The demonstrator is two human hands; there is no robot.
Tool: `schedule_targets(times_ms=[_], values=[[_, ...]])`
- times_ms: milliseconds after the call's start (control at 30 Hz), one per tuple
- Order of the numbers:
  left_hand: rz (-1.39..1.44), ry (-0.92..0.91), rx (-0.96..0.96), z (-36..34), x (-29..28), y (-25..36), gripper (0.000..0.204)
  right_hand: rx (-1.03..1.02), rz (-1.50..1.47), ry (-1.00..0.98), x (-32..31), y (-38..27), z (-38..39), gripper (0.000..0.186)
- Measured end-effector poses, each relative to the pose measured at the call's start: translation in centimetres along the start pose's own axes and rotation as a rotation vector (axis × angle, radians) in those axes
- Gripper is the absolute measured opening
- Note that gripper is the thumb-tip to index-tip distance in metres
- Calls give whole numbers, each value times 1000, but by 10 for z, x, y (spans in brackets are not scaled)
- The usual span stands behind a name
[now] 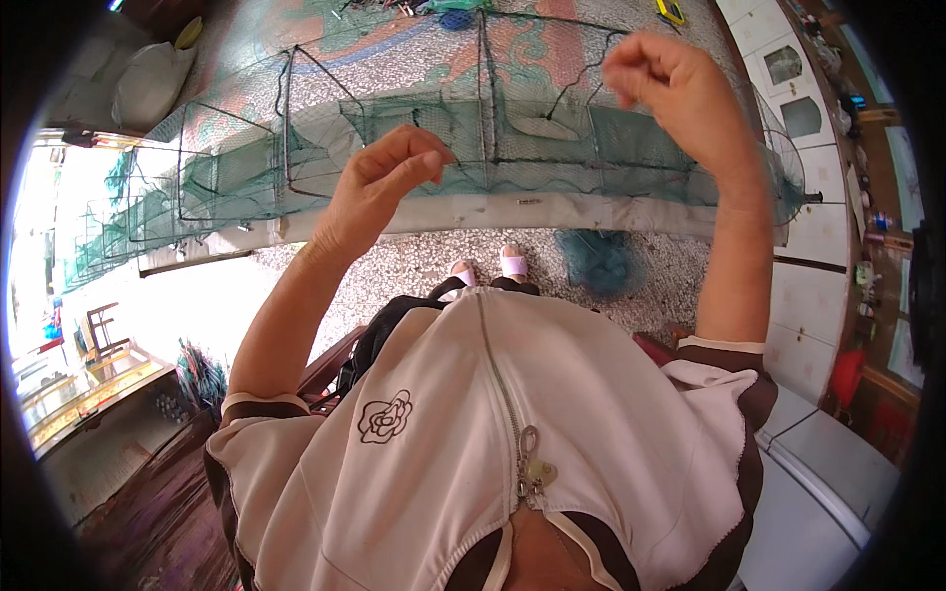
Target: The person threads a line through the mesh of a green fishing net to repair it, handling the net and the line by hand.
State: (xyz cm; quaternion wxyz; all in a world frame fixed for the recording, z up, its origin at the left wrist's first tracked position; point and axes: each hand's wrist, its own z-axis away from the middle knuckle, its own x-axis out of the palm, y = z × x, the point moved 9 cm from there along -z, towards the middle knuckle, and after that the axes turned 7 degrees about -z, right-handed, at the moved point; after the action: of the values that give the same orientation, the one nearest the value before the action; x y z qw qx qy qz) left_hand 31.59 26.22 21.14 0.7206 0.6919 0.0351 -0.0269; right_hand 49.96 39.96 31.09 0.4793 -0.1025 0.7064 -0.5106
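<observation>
A long green mesh net trap (542, 138) with dark rectangular frames stretches across the table in front of me. My left hand (389, 182) is closed in a pinch at the near side of the mesh; a bit of dark strand shows at its fingertips, but what it grips is unclear. Raised higher, my right hand (680, 98) is above the right part of the net. Its fingers are curled together and slightly blurred, and anything between them is too small to make out. A pale oval piece (544, 128) shows through the mesh between the hands.
Beneath the table's near edge, a bundle of blue-green netting (599, 261) lies on the speckled floor. A yellow tool (670, 11) and a blue coil (456, 19) are at the far side. White cabinets (803, 231) line the right; a pale sack (153, 84) stands far left.
</observation>
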Motion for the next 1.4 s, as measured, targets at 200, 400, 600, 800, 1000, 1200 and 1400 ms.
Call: schedule_targets(times_ms=[200, 400, 600, 800, 1000, 1200, 1400], values=[[89, -1, 36, 3, 8, -9, 19, 166, -116, 46, -28, 13, 1, 11], [528, 205, -31, 14, -17, -25, 16, -605, -225, 261, 22, -56, -20, 13], [406, 258, -237, 39, -24, -42, 18, -648, 413, -133, 121, -42, -37, 5], [392, 273, -293, 47, -15, -54, 19, -621, 397, -183, 142, -27, -54, 7], [347, 290, -265, 52, -14, -50, 19, -656, 349, -243, 147, -27, -60, 6], [389, 342, -365, 64, -16, -60, 18, -476, 6, -388, 172, -24, -55, 10], [724, 286, -453, 86, -13, -92, 15, -634, 203, -371, 190, -30, -40, 13]])
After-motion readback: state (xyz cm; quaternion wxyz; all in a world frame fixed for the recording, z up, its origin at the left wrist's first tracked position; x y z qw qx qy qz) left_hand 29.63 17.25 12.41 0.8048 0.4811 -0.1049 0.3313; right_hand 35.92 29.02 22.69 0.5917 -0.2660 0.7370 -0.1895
